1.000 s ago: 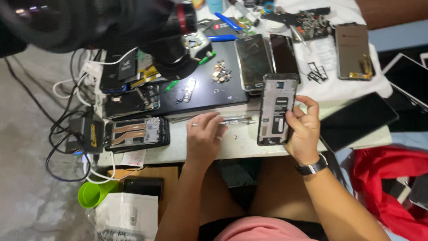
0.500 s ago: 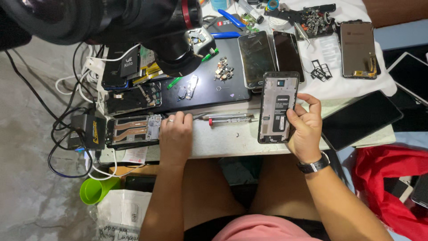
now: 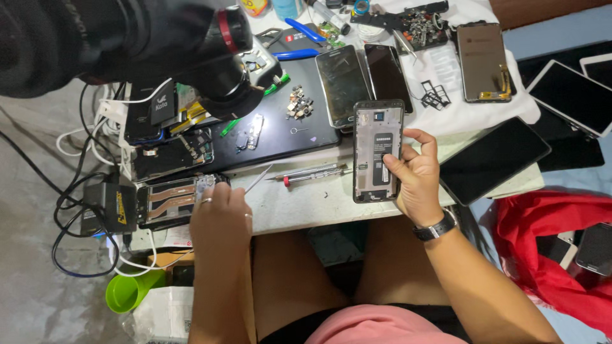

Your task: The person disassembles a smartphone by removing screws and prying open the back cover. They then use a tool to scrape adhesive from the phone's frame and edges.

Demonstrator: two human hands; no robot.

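My right hand (image 3: pixel 415 181) holds a phone with its back cover off (image 3: pixel 378 150), upright above the white table's front edge (image 3: pixel 299 210), thumb on its inner frame. A black watch (image 3: pixel 437 228) is on that wrist. My left hand (image 3: pixel 220 213), with rings on two fingers, rests at the right end of another opened phone (image 3: pixel 169 201) that lies flat at the table's left. Its fingers are curled, and a thin pale metal tool (image 3: pixel 259 179) sticks out from them toward the right.
Two screwdrivers (image 3: pixel 312 172) lie between my hands. Behind them a black mat (image 3: pixel 280 134) carries small parts; phones (image 3: pixel 344 75), a dark tablet (image 3: pixel 494 159) and a phone screen (image 3: pixel 482 60) lie around. A large black device (image 3: pixel 159 44) overhangs top left. Cables (image 3: pixel 76 210), green funnel (image 3: pixel 127 290), red cloth (image 3: pixel 548 242).
My left hand moved left from the screwdrivers at the table's middle to the opened phone at the left. My right hand kept hold of the backless phone, almost still.
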